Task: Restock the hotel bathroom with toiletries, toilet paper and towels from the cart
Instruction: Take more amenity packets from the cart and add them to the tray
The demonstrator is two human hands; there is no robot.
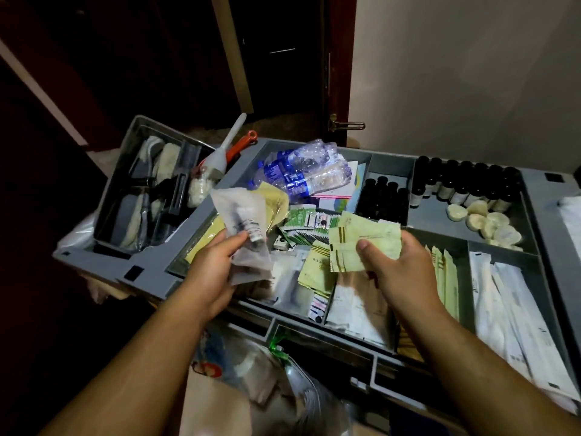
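Stood over the grey plastic cart tray [147,272], split into compartments. Back left section held shrink-wrapped water bottles [301,171], clear and crinkled; next to it, rows of small dark bottles [462,180] with pale labels, and beside those a cluster of round wrapped soaps [490,221]. Front sections were crammed with flat pale-green sachets [317,269] and long white paper packets [515,313]. Left hand [217,269] pinched a frosted plastic pouch [245,225] with a small tube inside, lifted above the tray. Right hand [396,265] gripped a few green-striped sachets [361,243], thumb pressed on top. Behind the cart, saw a dark wooden door with a brass handle [345,124] and a plain pale wall [471,73]
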